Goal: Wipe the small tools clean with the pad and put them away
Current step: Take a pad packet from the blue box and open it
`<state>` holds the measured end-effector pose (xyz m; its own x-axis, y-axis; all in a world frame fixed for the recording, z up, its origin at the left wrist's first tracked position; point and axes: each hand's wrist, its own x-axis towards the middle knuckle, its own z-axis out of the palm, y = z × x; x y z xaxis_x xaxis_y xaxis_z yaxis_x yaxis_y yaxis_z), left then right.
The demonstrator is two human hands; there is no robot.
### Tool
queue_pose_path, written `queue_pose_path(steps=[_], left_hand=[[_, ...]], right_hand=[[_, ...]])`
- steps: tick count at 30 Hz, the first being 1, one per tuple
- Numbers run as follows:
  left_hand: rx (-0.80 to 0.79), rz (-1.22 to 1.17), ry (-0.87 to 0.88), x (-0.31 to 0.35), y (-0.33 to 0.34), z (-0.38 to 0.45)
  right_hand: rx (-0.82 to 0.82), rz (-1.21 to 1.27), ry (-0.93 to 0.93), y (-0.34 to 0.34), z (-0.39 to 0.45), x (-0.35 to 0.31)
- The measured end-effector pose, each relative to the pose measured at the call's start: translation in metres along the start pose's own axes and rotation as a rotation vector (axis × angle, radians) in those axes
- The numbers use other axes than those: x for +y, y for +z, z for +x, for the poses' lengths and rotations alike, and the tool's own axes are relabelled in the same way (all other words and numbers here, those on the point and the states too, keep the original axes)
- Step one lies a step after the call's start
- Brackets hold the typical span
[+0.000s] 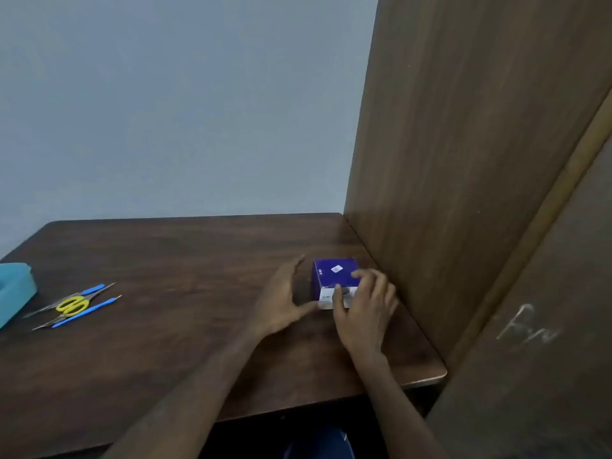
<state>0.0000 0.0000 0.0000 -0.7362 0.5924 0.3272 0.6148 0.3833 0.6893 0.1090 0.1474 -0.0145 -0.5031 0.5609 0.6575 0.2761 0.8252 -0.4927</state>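
A small blue and white box (332, 273) stands on the dark wooden table (185, 260), near its right side. My right hand (366, 306) rests on the box's near right part, fingers curled over its top and front. My left hand (281, 299) is just left of the box, fingers spread, thumb touching its lower left corner. Far to the left lie the small tools: yellow-handled scissors (71, 305), two thin blue-handled picks (86, 312) and slim metal tweezers (43, 309). No pad is visible.
A teal case (15, 289) sits at the table's left edge, beside the tools. A tall brown wooden panel (463, 160) walls off the table's right side, close to the box. A pale wall runs behind the table.
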Motion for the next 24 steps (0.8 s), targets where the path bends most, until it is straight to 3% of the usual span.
queue_pose_path(steps=[3,11,20,24], left_hand=[[-0.089,-0.111,0.038,0.008,0.014,0.017],[-0.071,-0.243,0.016,-0.016,0.046,0.025],[0.006,-0.208,0.095,-0.024,0.050,0.027],[0.025,-0.203,0.114,-0.024,0.049,0.026]], right_hand=[[0.064,-0.045,0.063,-0.006,-0.003,-0.002],[0.040,0.039,0.234,0.004,-0.003,0.015],[0.201,0.292,0.131,0.013,-0.005,0.022],[0.093,0.225,0.147,0.014,-0.003,0.022]])
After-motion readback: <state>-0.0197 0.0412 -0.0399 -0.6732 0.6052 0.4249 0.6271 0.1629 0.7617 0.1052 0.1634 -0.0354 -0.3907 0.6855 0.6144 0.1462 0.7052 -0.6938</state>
